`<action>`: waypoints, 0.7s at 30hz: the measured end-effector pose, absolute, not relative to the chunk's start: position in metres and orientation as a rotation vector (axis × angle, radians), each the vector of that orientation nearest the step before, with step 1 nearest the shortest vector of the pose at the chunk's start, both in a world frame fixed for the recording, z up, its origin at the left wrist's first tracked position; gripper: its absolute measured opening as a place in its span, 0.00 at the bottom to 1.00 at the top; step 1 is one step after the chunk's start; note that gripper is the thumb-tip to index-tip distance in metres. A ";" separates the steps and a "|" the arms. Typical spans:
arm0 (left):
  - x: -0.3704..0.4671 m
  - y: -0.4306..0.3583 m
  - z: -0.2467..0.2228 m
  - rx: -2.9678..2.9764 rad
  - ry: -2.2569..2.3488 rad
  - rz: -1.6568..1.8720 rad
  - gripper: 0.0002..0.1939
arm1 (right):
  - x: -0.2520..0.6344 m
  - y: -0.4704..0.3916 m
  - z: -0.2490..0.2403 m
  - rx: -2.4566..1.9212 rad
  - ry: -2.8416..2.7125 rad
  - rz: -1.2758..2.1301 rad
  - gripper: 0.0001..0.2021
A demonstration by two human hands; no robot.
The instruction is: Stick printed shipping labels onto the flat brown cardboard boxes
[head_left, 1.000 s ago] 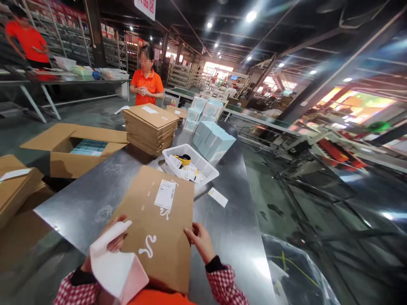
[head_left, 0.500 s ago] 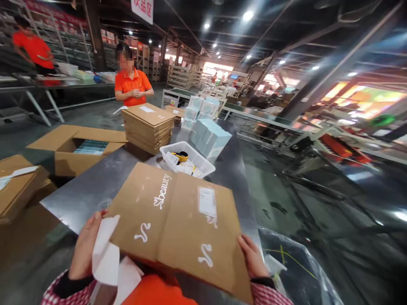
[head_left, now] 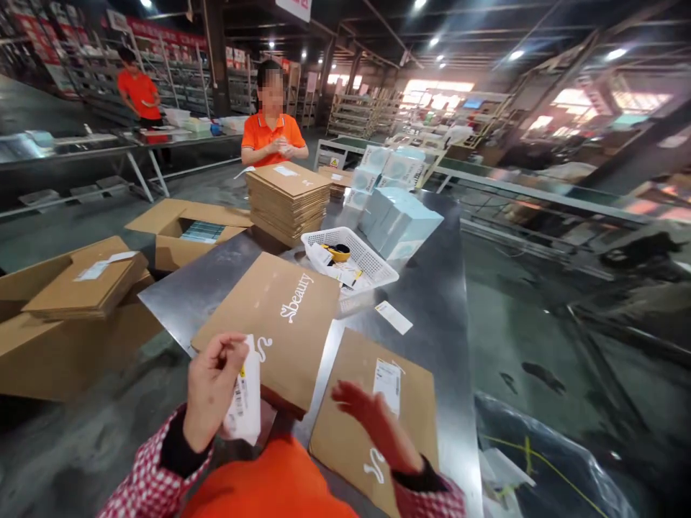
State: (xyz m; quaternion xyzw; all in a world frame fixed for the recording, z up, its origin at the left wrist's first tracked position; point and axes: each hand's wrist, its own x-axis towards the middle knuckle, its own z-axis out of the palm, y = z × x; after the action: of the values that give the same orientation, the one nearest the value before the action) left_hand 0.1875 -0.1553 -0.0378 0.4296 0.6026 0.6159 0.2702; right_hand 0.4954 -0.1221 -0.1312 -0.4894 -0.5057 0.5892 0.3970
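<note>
My left hand (head_left: 211, 388) pinches a strip of white printed labels (head_left: 247, 399) with a barcode, hanging in front of a flat cardboard box (head_left: 259, 306) marked "beauty". That box lies on the metal table (head_left: 432, 302). Beside it, across a narrow gap, lies a second flat cardboard box (head_left: 345, 399) bearing a white shipping label (head_left: 387, 381). My right hand (head_left: 381, 414), a little blurred, is over this second box with its fingers stretched out and nothing held. Whether it touches the cardboard, I cannot tell.
A white basket (head_left: 389, 272) holds yellow tape and papers. Near it are a loose label (head_left: 394, 317), light-blue boxes (head_left: 402, 219) and stacked flat cartons (head_left: 286, 205). Open cartons (head_left: 178, 252) stand left. A person in orange (head_left: 273, 140) is across the table.
Both hands have let go of the boxes, which now lie apart on the table. My left hand has raised the label strip; my right hand has moved over the right box. The view has turned left.
</note>
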 end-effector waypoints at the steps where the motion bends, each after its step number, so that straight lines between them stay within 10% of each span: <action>1: 0.194 -0.159 -0.041 1.240 1.578 1.556 0.14 | 0.461 -0.121 -0.118 -1.017 -1.373 1.713 0.37; 11: 0.178 -0.192 -0.062 1.663 1.453 1.165 0.17 | 0.355 -0.150 -0.068 -0.768 -1.775 1.776 0.24; 21: 0.144 -0.181 -0.092 1.378 1.719 1.158 0.29 | 0.425 -0.217 -0.144 -1.430 -1.071 1.084 0.26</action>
State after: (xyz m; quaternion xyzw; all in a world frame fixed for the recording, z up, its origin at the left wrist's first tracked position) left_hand 0.1441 -0.1807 -0.0918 0.5245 0.6541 0.4408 0.3206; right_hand 0.4250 -0.2168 -0.1437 -0.5919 -0.4431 0.4488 0.5019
